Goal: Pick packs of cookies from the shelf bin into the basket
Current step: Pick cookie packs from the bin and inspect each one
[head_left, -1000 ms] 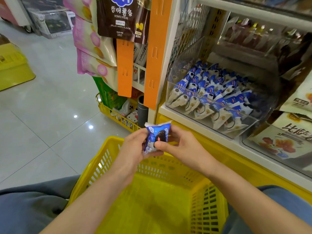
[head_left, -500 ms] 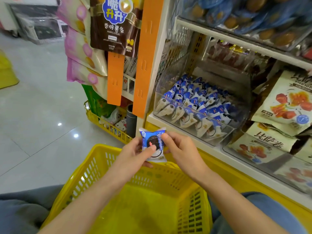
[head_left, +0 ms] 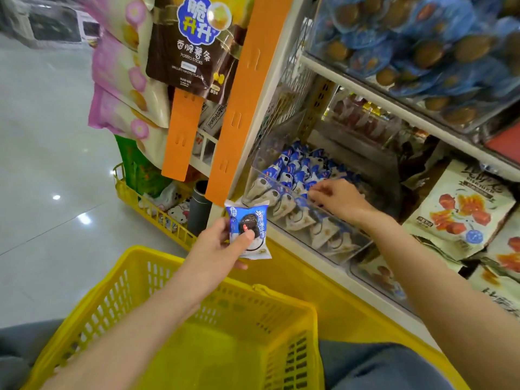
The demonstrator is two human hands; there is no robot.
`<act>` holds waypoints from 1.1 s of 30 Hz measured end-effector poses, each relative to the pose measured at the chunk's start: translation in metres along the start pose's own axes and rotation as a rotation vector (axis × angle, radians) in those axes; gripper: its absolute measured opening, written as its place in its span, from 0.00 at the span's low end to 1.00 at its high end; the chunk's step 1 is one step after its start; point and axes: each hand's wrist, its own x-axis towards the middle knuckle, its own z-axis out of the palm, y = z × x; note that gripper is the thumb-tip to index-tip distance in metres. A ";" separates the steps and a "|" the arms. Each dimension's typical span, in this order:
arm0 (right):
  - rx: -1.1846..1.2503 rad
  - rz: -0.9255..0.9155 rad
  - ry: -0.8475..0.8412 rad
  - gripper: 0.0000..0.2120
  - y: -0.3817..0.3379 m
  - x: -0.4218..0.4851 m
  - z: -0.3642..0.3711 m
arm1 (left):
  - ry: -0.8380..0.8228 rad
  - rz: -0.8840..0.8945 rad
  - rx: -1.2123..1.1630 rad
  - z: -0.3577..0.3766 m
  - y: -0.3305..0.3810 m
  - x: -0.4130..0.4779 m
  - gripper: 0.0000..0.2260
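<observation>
Head view: your left hand (head_left: 222, 246) is pinching one cookie pack (head_left: 249, 230), thumb on its front, just above the yellow basket's (head_left: 146, 252) far rim. Be lowering it well inside before releasing.

Your right hand (head_left: 340, 201) is reaching into the clear shelf bin (head_left: 337, 243), fingers curled over the packs. I cannot tell whether it is gripping one; single one out by its edge.

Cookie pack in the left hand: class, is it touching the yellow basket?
Apart. The head view shows the left hand holding the cookie pack up, with the yellow shelf base visible between it and the basket rim.
</observation>
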 end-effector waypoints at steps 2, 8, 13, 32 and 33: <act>-0.056 0.030 -0.104 0.18 -0.003 0.009 0.002 | 0.004 0.006 -0.009 -0.002 0.001 0.001 0.04; 0.012 0.137 -0.138 0.20 -0.007 0.025 0.005 | 0.014 0.005 -0.023 -0.005 0.005 0.004 0.04; 0.171 0.211 -0.014 0.09 -0.012 0.019 -0.001 | 0.013 -0.034 -0.056 -0.004 0.009 0.004 0.09; 0.728 -0.152 -0.234 0.02 -0.089 -0.111 0.031 | -0.308 -0.122 -0.318 -0.011 0.025 -0.028 0.18; 0.675 -0.182 -0.187 0.03 -0.090 -0.111 0.032 | -0.294 -0.105 -0.297 -0.012 0.024 -0.029 0.17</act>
